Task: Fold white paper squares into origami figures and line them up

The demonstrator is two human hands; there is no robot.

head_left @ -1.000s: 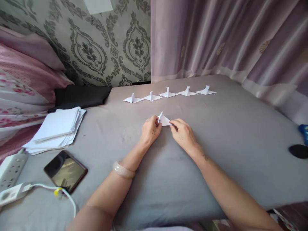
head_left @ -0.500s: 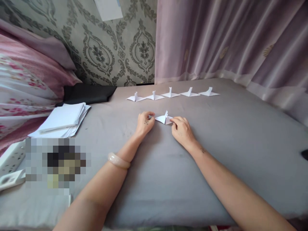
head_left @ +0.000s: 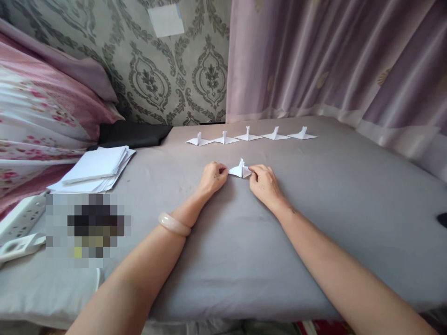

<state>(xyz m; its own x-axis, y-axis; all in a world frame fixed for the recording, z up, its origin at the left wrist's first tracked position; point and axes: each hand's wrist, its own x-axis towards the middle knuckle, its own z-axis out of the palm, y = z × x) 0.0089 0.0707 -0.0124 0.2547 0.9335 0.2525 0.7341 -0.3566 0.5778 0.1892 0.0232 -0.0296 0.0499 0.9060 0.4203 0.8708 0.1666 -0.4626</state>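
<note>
A white folded paper crane (head_left: 240,170) stands on the grey cloth between my two hands, its narrow points upright and its wings spread sideways. At its left wing tip is my left hand (head_left: 214,177), fingers curled into a pinch with the wing's end at the fingertips. My right hand (head_left: 263,182) is closed on the other wing, thumb and forefinger on its edge. Farther back, several more paper cranes (head_left: 247,134) stand in a row, wing tip close to wing tip.
A stack of white paper (head_left: 96,167) lies at the left, in front of a black flat item (head_left: 134,133). Nearer is a white power strip (head_left: 23,216) beside a blurred-out patch. Purple curtains (head_left: 279,60) and a patterned wall (head_left: 150,79) border the grey-covered surface (head_left: 335,195).
My left hand has drawn slightly right, its fingers now curled closer in at the wing tip. The right hand stays on its wing. The camera view has shifted a little.
</note>
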